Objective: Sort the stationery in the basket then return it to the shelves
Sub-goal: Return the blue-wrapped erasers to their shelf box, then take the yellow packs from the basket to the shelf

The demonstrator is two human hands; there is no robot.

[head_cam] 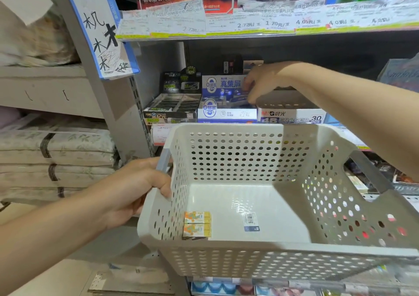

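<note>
left hand [136, 189] gripping basket [249, 245], right hand [260, 84] perhaps pinching eraser

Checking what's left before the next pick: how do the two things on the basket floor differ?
The orange-and-yellow eraser pack is a thick block with a colourful print, lying against the white perforated plastic basket's left wall. The small white barcode-labelled item looks flat and pale, and lies apart from the walls, nearer mid-floor. Both are small, loose and untouched by either hand.
</note>
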